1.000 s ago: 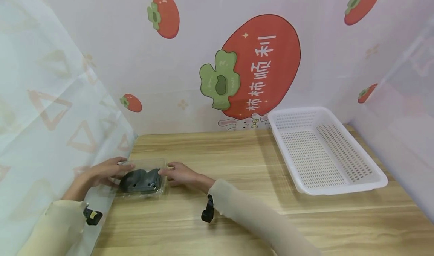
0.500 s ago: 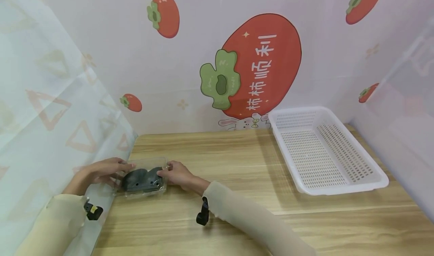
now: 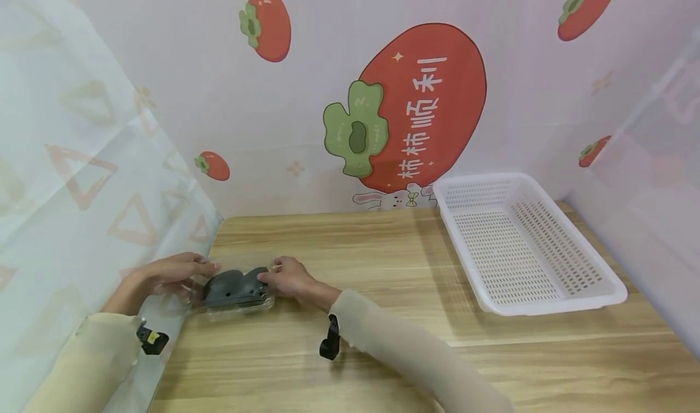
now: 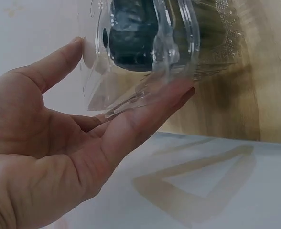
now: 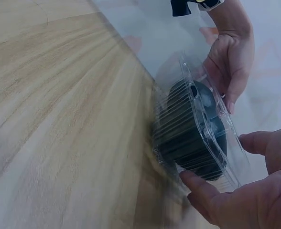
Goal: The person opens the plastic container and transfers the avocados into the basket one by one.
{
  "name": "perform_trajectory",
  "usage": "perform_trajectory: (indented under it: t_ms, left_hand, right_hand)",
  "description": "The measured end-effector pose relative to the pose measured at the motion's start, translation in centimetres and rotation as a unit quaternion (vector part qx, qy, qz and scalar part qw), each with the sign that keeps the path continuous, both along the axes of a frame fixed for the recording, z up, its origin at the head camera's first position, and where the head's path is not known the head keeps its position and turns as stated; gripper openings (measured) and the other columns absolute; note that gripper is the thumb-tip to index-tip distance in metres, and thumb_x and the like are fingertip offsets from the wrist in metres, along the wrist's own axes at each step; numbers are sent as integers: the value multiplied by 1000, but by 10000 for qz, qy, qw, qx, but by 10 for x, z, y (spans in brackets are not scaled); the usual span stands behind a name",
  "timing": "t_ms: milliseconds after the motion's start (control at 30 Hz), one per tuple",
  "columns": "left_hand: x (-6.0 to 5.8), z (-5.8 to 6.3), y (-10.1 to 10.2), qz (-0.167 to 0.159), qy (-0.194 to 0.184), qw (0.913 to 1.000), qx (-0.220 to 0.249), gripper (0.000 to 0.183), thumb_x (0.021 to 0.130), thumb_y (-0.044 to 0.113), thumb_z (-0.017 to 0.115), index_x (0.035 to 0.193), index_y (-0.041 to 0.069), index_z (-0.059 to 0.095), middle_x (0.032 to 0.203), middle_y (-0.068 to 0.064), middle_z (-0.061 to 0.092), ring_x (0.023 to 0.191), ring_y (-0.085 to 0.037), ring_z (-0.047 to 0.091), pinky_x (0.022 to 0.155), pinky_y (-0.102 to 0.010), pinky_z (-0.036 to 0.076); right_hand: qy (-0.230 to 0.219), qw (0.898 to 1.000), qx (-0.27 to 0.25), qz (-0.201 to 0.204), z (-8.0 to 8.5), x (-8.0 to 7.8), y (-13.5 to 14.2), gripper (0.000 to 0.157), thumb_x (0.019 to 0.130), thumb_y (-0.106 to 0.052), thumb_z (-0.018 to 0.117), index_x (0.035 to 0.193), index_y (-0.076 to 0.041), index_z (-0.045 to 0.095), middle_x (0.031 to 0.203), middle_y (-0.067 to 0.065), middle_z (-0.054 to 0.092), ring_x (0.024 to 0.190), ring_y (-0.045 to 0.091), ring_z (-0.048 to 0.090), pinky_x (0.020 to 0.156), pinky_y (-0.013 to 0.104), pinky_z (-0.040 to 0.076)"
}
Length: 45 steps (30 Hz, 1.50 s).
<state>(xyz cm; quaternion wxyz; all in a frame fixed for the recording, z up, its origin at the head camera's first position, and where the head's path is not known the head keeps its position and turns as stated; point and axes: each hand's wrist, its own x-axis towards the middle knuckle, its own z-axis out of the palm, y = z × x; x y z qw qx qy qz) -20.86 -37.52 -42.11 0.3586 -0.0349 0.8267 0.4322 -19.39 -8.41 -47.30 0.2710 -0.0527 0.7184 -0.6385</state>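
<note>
A clear plastic clamshell box (image 3: pixel 240 260) lies at the left of the table, held between both hands. Inside it sits a dark green, smooth mass (image 3: pixel 228 283) with two rounded humps; its kind cannot be told. My left hand (image 3: pixel 175 270) grips the box's left end, the thumb on the lid and the fingers along the lower side, as the left wrist view shows. At the opposite end my right hand (image 3: pixel 294 279) holds it the same way, thumb (image 5: pixel 255 142) at the lid and fingers (image 5: pixel 198 186) against the ribbed base.
A white perforated plastic basket (image 3: pixel 505 255) stands on the right of the wooden table (image 3: pixel 350 364). White sheets printed with persimmons (image 3: pixel 426 109) rise behind and at both sides; the left sheet (image 3: pixel 109 218) comes close to my left arm.
The box has shifted slightly to the right and tilted a little, with both hands keeping their grip. The basket has stayed in place.
</note>
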Motion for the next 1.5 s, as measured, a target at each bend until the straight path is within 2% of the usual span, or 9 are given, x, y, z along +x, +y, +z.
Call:
perform_trajectory:
  t_ms: [67, 200, 300, 400, 533, 800, 1133, 1367, 1500]
  left_hand:
    - [-1, 1, 3, 29, 30, 10000, -40, 58, 111, 36, 55, 140, -12, 42, 151, -35, 43, 108, -27, 68, 72, -37, 61]
    - [-4, 2, 11, 36, 111, 9999, 25, 62, 112, 37, 54, 143, -14, 37, 153, -40, 37, 122, -38, 64, 87, -45, 62]
    - [-6, 3, 17, -3, 166, 9999, 33, 64, 112, 38, 53, 145, -14, 34, 155, -41, 35, 126, -45, 61, 89, -46, 62]
    - [-8, 2, 25, -37, 193, 9998, 76, 69, 112, 38, 53, 150, -14, 29, 155, -41, 35, 125, -46, 63, 88, -45, 63]
    - [-10, 1, 36, -55, 200, 9995, 245, 73, 113, 38, 52, 155, -15, 24, 157, -41, 33, 125, -45, 64, 87, -45, 63]
    - [-12, 1, 57, -210, 333, 9987, 333, 71, 113, 40, 51, 157, -12, 27, 159, -39, 34, 118, -35, 68, 81, -41, 63]
    - [-18, -3, 92, -178, 290, 9981, 515, 71, 112, 39, 53, 156, -11, 26, 161, -37, 32, 116, -32, 68, 84, -40, 63]
    - [-22, -2, 110, -200, 316, 9964, 760, 57, 113, 30, 53, 149, -10, 37, 158, -35, 37, 112, -32, 69, 81, -39, 64]
    - [-25, 0, 123, -247, 295, 9955, 869, 48, 113, 25, 51, 144, -10, 41, 153, -33, 42, 109, -31, 69, 81, -38, 64]
  right_hand:
    - [93, 9999, 104, 57, 2, -1, 3, 65, 101, -20, 74, 154, 4, 46, 141, 22, 62, 114, 27, 71, 94, 43, 61]
    - [309, 9988, 343, 136, 6, -6, 11, 64, 102, -23, 73, 153, 5, 47, 135, 21, 67, 101, 23, 74, 90, 43, 63]
    - [425, 9979, 432, 220, 9, -10, 18, 60, 102, -24, 73, 150, 5, 50, 126, 18, 71, 90, 21, 74, 88, 45, 63]
    - [496, 9974, 400, 323, 11, -13, 27, 57, 103, -24, 72, 147, 6, 52, 117, 15, 72, 87, 20, 73, 89, 47, 63]
    - [521, 9971, 344, 443, 15, -16, 41, 54, 104, -22, 70, 145, 7, 51, 114, 15, 73, 90, 23, 75, 91, 47, 62]
    - [495, 9965, 486, 470, 22, -20, 64, 61, 104, -23, 70, 150, 10, 46, 129, 23, 67, 107, 32, 74, 96, 48, 61]
    - [501, 9954, 673, 454, 26, -25, 97, 49, 105, -20, 68, 140, 10, 52, 122, 20, 66, 113, 35, 71, 90, 42, 63]
    - [506, 9952, 690, 468, 29, -27, 119, 46, 105, -19, 67, 138, 10, 52, 120, 20, 65, 110, 31, 71, 89, 41, 64]
    - [466, 9948, 779, 452, 31, -28, 131, 55, 106, -19, 66, 147, 11, 46, 125, 20, 64, 113, 31, 70, 91, 41, 63]
